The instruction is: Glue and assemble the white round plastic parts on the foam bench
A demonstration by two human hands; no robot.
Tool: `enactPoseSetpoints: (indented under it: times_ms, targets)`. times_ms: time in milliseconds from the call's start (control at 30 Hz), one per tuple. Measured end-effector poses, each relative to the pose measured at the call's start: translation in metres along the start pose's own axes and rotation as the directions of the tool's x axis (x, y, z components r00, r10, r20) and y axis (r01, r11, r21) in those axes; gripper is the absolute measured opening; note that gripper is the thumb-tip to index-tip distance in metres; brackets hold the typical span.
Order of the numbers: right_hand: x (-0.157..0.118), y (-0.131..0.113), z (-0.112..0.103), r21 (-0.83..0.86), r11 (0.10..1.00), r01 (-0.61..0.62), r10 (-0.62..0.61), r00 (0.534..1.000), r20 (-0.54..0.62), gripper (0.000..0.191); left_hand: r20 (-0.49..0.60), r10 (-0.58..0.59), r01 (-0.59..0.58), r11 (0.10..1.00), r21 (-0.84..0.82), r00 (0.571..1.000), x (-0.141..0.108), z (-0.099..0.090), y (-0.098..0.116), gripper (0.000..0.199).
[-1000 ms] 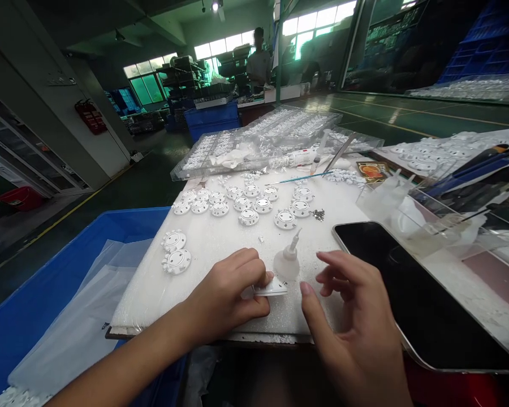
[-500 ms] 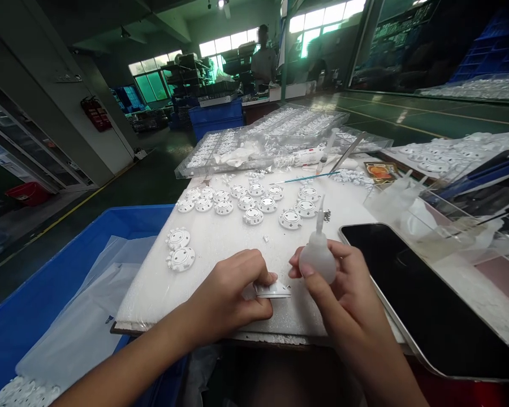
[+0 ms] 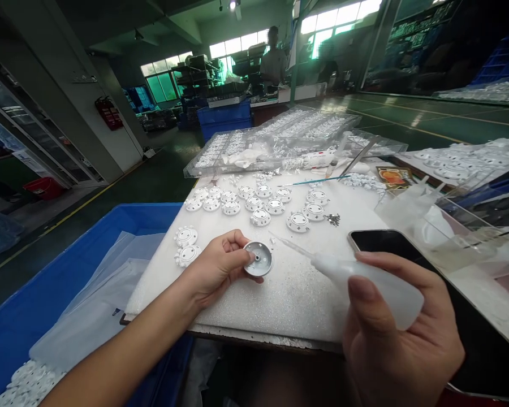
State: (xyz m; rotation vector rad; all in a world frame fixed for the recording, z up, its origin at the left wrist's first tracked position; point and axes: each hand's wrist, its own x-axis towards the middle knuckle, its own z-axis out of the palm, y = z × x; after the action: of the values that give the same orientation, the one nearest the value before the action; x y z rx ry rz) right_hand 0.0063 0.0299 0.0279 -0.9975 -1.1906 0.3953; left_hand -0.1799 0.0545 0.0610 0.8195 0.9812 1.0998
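Between the thumb and fingers of my left hand [image 3: 223, 263] is a round white disc-shaped part [image 3: 259, 261], tilted so its hollow grey inside faces me. My right hand [image 3: 402, 333] is closed around a translucent squeeze bottle [image 3: 377, 285], whose thin nozzle points left toward the disc, a short way off it. One small white piece [image 3: 272, 240] lies on the foam sheet [image 3: 258, 314] just behind the disc. Several similar white discs [image 3: 260, 217] rest farther back on the foam, studded faces up. A little pile of tiny dark bits [image 3: 333, 219] sits to their right.
A large black-screened tablet [image 3: 390, 249] lies under and beyond my right hand. Clear trays of white parts [image 3: 220, 150] stand at the back, with a thin blue brush [image 3: 314, 181] before them. At the left is a blue bin [image 3: 123, 217]. One person [image 3: 274, 62] is in the background.
My left hand has turned the disc over to show its hollow side. My right hand has come nearer and to the right, tipping the bottle from upright to nearly level, nozzle leftward.
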Motion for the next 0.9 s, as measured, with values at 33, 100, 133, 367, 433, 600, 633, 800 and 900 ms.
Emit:
enactPoseSetpoints:
  times_ms: [33,100,133,367,433,600,633,800,900]
  targets:
    - [0.001,-0.001,0.005,0.046,0.998,0.038,-0.035,0.997,-0.07,0.022,0.001,-0.003,0.003,1.0,-0.021,1.0,0.0,0.001,0.0,0.025]
    - [0.002,-0.003,0.014,0.124,0.979,0.159,-0.128,0.965,-0.227,0.024,-0.003,-0.018,0.018,0.999,-0.041,1.0,0.001,0.002,0.001,0.024]
    - [0.002,-0.003,0.018,0.135,0.966,0.221,-0.181,0.948,-0.261,0.025,-0.006,-0.028,0.027,0.999,-0.044,1.0,0.001,0.003,0.002,0.023]
    - [-0.002,-0.009,0.019,-0.002,0.99,0.138,-0.138,0.99,0.008,0.025,0.043,-0.038,0.04,0.998,-0.047,0.998,0.002,0.001,0.002,0.022]
    - [-0.001,-0.01,0.017,-0.069,0.982,0.175,-0.17,0.983,0.071,0.025,0.045,-0.04,0.042,0.998,-0.04,0.998,0.002,0.001,0.002,0.022]
    - [0.001,-0.01,0.016,-0.082,0.982,0.171,-0.164,0.982,0.09,0.024,0.03,-0.043,0.044,0.999,-0.031,0.999,0.003,0.001,0.002,0.025]
    - [0.0,-0.01,0.016,-0.083,0.982,0.17,-0.164,0.983,0.082,0.024,0.035,-0.041,0.042,0.999,-0.03,0.999,0.003,0.001,0.002,0.026]
    - [-0.001,-0.008,0.017,-0.091,0.981,0.173,-0.165,0.982,0.087,0.023,0.046,-0.041,0.042,0.999,-0.019,0.998,0.002,0.0,0.0,0.027]
    - [-0.002,-0.008,0.016,-0.075,0.984,0.162,-0.157,0.985,0.072,0.025,0.042,-0.041,0.042,0.999,-0.019,0.998,0.002,0.0,0.0,0.029]
